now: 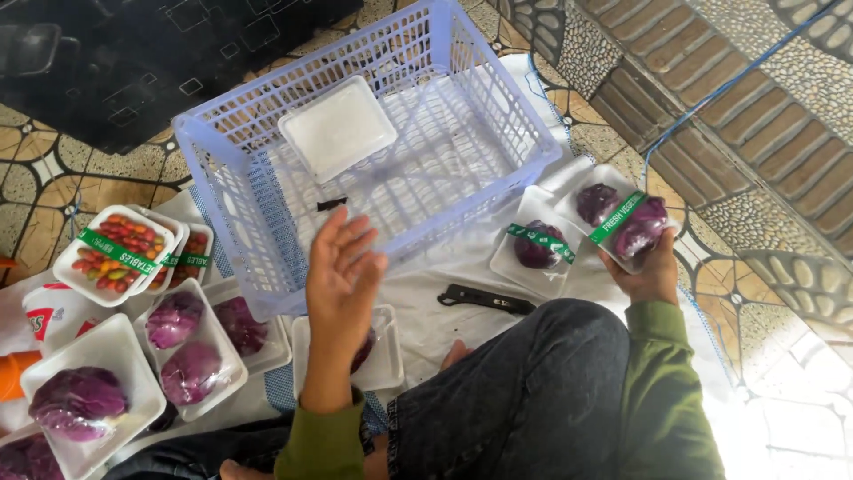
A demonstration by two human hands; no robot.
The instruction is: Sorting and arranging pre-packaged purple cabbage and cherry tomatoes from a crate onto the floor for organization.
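My left hand (342, 267) is up in the air with its fingers spread wide and nothing in it. It hangs over the near edge of the light purple plastic basket (498, 98), so it looks free to take something.

My right hand (644, 271) is curled under a white foam tray of purple cabbage pieces with a green band (622, 220). I think I hold it from below so it stays flat. This tray is out to my right, well apart from my left hand and just beside the basket.

Inside the basket lies one white foam tray turned upside down (338, 127).

More trays wait on the white cloth (444, 324): one with purple cabbage (538, 244) near my right hand, and trays of little red tomatoes (115, 253) on my left. A black tool (484, 299) lies by my knee.
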